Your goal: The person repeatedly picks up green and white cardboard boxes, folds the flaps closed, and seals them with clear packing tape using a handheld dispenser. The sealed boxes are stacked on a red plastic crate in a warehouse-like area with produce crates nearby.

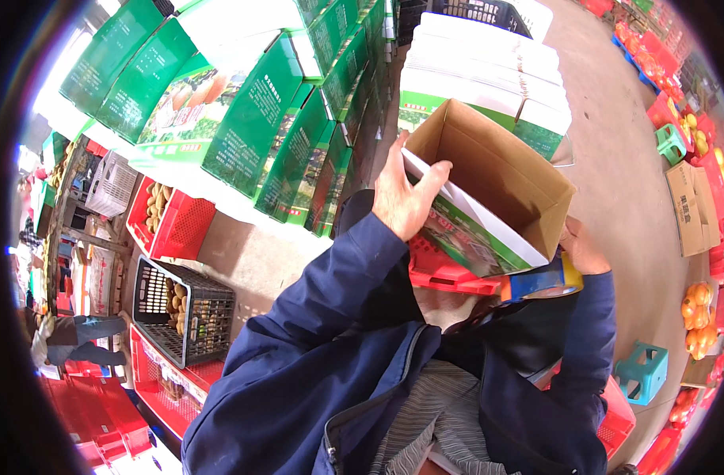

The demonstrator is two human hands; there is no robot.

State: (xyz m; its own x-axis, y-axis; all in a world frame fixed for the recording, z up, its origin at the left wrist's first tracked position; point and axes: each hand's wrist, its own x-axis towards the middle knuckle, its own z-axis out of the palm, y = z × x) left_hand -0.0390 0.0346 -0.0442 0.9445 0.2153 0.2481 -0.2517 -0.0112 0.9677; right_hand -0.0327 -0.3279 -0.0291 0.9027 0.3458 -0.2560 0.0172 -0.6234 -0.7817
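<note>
Before me is a printed cardboard carton (pixel 492 184), tilted, its open end facing up and its brown inside showing. My left hand (pixel 406 190) grips the carton's left end, thumb over the rim. At the opposite end, my right hand (pixel 583 244) holds the carton near its right corner; some of its fingers are hidden. Just below that hand is a tape dispenser (pixel 543 282) with blue and yellow parts; I cannot tell whether the hand also holds it. Under the carton, a red plastic crate (pixel 451 273) shows between my knees.
Flattened white-and-green cartons (pixel 481 65) are stacked ahead. Green cartons (pixel 249 119) stand in rows at the left. A black crate (pixel 184 314) and a red crate (pixel 172 219) hold brown produce. Teal stool (pixel 642 373) at right; a person (pixel 83 341) at far left.
</note>
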